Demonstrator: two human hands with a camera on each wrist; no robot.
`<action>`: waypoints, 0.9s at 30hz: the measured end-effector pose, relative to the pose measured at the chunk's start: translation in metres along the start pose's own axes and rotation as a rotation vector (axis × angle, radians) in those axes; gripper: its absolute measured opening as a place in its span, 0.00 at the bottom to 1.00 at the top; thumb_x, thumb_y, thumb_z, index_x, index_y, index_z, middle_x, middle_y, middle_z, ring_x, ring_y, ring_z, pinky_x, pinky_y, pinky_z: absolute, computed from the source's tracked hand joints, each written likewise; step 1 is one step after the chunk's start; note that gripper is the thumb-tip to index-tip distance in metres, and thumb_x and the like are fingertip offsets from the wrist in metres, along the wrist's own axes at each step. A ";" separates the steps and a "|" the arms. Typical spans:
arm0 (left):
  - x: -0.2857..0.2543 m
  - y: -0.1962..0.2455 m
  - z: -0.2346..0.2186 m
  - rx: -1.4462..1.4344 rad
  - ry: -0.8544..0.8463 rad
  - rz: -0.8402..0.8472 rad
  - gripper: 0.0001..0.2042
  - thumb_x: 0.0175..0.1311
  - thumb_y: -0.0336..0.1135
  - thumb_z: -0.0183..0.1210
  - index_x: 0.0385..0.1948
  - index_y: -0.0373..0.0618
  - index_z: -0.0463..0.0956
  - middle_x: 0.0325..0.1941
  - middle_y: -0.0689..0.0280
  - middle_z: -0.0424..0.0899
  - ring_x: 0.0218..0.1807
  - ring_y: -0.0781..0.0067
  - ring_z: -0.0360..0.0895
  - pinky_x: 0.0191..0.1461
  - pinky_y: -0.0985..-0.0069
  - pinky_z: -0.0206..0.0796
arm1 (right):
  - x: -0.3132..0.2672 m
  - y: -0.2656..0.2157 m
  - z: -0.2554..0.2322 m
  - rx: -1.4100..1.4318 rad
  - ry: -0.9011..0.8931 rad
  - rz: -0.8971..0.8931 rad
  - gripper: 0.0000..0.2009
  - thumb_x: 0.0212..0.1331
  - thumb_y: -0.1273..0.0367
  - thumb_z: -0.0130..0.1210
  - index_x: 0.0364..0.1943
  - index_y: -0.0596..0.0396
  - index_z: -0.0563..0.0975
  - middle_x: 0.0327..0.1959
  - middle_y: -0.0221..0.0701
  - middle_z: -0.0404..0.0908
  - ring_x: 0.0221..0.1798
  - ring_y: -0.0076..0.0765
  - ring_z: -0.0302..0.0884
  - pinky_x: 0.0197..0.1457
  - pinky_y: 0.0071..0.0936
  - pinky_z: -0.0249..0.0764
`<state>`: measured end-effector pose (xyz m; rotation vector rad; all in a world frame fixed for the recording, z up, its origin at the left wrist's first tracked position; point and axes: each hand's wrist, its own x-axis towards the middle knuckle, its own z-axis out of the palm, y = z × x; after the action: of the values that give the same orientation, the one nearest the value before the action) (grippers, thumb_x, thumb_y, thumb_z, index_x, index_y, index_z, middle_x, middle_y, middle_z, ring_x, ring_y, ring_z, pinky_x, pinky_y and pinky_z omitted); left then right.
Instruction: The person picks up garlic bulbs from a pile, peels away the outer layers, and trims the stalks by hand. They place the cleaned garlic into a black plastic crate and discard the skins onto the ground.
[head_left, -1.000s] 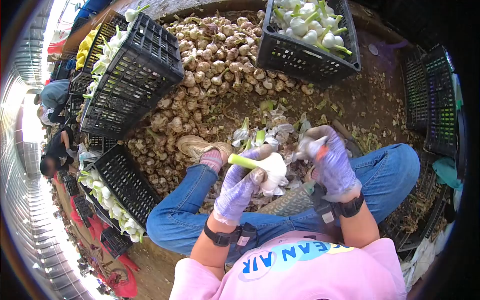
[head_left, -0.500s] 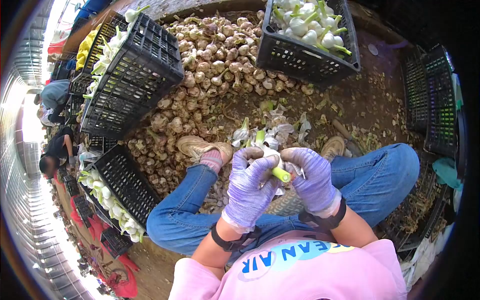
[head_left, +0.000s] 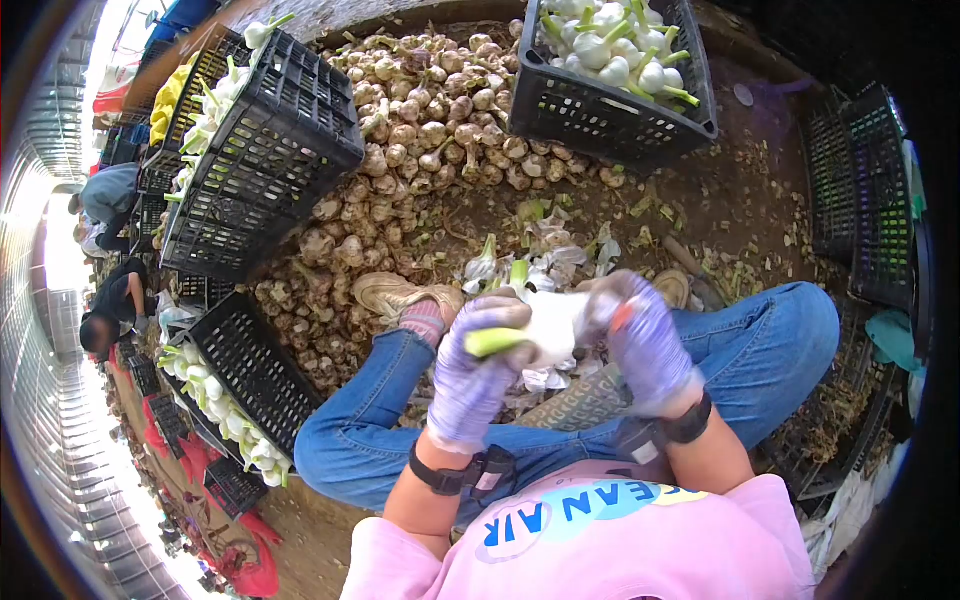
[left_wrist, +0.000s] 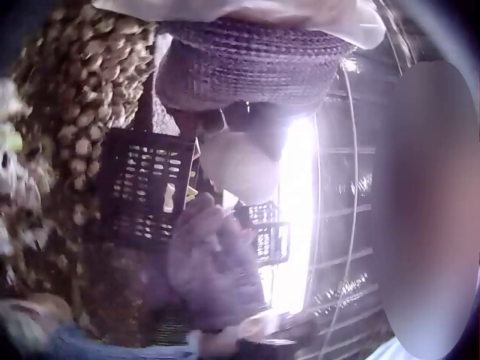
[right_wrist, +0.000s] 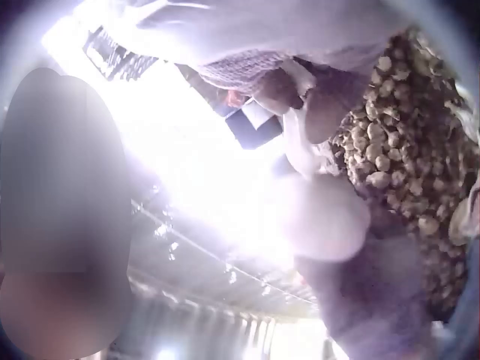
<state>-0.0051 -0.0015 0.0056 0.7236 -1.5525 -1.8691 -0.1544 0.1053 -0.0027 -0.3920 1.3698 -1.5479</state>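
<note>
Head view: the round white garlic bulb [head_left: 557, 325] lies between the hands, its long axis running crosswise; the thick green stem [head_left: 490, 342] points left, the bulb's body right; the purple-gloved left hand [head_left: 468, 375] has the nearer hold, gripping the stem end, while the purple-gloved right hand [head_left: 645, 340], motion-blurred, is at the other side

Left wrist view: the bulb sits below the left fingers, against them

Right wrist view: the right hand seems to pinch a strip of white papery skin [right_wrist: 298, 142] leading to the bulb

The garlic bulb [head_left: 556, 326] is white, its stem [head_left: 494, 342] yellow-green. Both hands [head_left: 470, 375] wear streaky purple-and-white gloves [head_left: 652, 350]. Blue lettering [head_left: 516, 526] marks the pink shirt [head_left: 700, 560].
</note>
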 end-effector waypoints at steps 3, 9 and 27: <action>-0.003 -0.001 -0.002 -0.523 0.104 -0.193 0.23 0.52 0.40 0.65 0.49 0.42 0.70 0.50 0.60 0.74 0.53 0.65 0.73 0.57 0.69 0.67 | 0.014 -0.003 -0.018 0.527 -0.031 -0.109 0.16 0.60 0.59 0.52 0.37 0.61 0.73 0.37 0.35 0.78 0.37 0.26 0.75 0.40 0.21 0.74; 0.000 -0.022 -0.008 -0.769 0.193 -0.326 0.24 0.61 0.42 0.56 0.57 0.48 0.64 0.54 0.62 0.73 0.55 0.64 0.72 0.58 0.63 0.66 | 0.008 0.004 -0.023 0.248 -0.087 -0.159 0.19 0.53 0.72 0.59 0.50 0.55 0.70 0.45 0.33 0.76 0.49 0.29 0.74 0.53 0.25 0.71; 0.183 -0.087 -0.013 -0.097 0.235 -0.349 0.19 0.61 0.29 0.54 0.55 0.41 0.65 0.53 0.60 0.72 0.50 0.70 0.74 0.45 0.78 0.73 | 0.042 0.035 -0.026 0.042 -0.075 0.441 0.17 0.54 0.78 0.54 0.49 0.57 0.66 0.38 0.30 0.79 0.36 0.21 0.77 0.27 0.14 0.71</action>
<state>-0.1274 -0.1332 -0.0884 1.1830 -1.2379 -2.0013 -0.1779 0.0901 -0.0569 -0.1081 1.2614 -1.1835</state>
